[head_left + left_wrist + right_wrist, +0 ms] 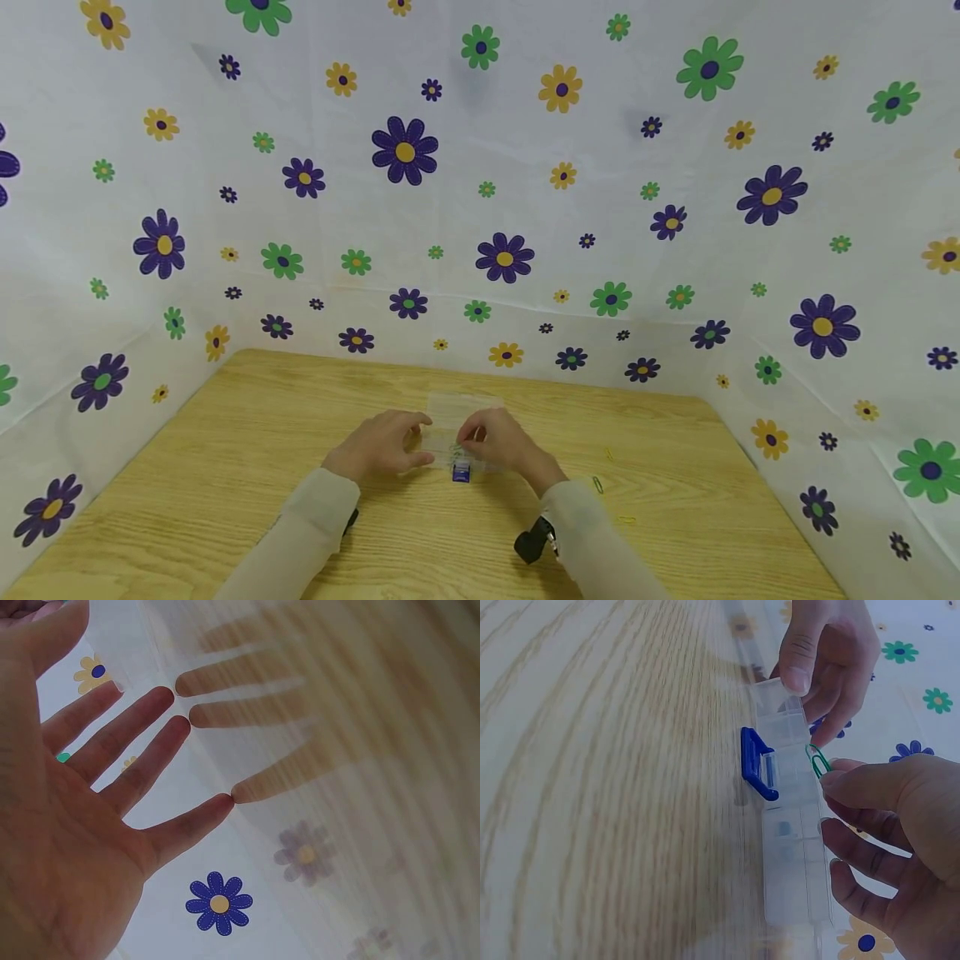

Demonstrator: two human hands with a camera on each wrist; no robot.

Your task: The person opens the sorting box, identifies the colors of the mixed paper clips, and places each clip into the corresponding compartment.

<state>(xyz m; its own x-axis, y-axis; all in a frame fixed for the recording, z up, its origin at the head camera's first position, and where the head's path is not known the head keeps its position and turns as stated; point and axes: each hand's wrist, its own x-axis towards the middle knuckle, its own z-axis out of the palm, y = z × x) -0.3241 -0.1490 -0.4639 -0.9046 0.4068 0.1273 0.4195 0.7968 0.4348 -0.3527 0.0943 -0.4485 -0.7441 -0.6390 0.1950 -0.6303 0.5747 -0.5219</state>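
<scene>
A clear plastic compartment box point(791, 862) lies on the table, its transparent lid point(465, 405) raised at the back in the head view. On its front side is a blue latch point(759, 763). My right hand point(501, 442) pinches a green paper clip point(817, 760) between thumb and fingertips, right over the box. At the box's left end is my left hand point(378, 447), its thumb close by the corner and its fingers extended; the left wrist view shows those fingers point(150, 765) straight, tips at the tabletop. Whether the thumb presses the box I cannot tell.
To the right of the box, a yellow paper clip point(609, 454), a green one point(597, 484) and another yellow one lie apart on the wooden table point(720, 533). A white flower-patterned cloth point(480, 217) stands around the table's back and sides.
</scene>
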